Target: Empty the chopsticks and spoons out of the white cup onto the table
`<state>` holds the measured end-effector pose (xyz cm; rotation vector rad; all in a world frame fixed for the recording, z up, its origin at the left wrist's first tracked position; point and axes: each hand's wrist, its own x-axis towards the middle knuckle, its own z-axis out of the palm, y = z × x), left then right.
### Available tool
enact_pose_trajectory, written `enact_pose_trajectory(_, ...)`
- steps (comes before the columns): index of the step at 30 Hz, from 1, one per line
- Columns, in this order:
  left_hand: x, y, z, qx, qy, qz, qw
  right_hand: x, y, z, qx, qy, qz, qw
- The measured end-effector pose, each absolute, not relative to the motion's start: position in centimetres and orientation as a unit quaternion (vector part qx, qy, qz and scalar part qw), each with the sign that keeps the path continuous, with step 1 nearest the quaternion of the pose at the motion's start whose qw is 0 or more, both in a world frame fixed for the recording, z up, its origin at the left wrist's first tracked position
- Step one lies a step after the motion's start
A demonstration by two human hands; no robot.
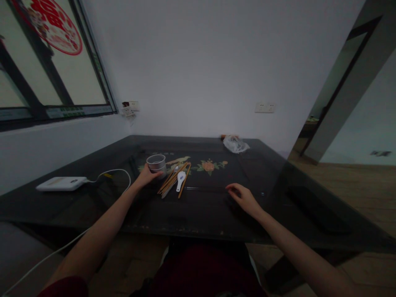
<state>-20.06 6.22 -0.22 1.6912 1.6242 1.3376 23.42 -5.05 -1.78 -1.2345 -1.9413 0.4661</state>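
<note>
My left hand (pixel 147 176) is wrapped round a grey, round, cup-like container (pixel 156 163); its rim faces up, and whether its base touches the table cannot be told. Just to its right lies a loose pile of wooden chopsticks (pixel 170 180). A white spoon (pixel 181 180) with a blue mark on its bowl rests among them. A metal spoon (pixel 175 169) is partly covered by the pile. My right hand (pixel 244 199) is over the right part of the table, its fingers loosely bent and apart, holding nothing.
The dark glossy table (pixel 204 214) has a flower and bird picture on it. At left lies a white power bank-like device (pixel 62 184) with a white cable (pixel 119 170). A crumpled clear plastic bag (pixel 235 144) sits at the back edge, against the wall.
</note>
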Motion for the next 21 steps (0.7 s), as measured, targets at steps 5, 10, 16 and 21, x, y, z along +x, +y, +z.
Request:
enact_pose_trajectory(5,-20.06,6.07,-0.11,0.619,0.586,0.476,0.219,23.37,-5.19,-1.62,-0.485,-0.764,0.186,0.382)
enact_pose_trajectory(10,-20.22,6.25,-0.10,0.613,0.592,0.472,0.227,23.32,-5.30,-1.51,-0.484,-0.768,0.179,0.380)
enact_pose_trajectory(16,-20.36,6.49,-0.54,0.619,0.577,0.480,0.231,23.21,-5.59,-1.21,-0.484,-0.771,0.170,0.376)
enact_pose_trajectory(21,-20.62,6.74,-0.95,0.615,0.578,0.482,0.235,23.27,-5.58,-1.21,-0.485,-0.773,0.173,0.371)
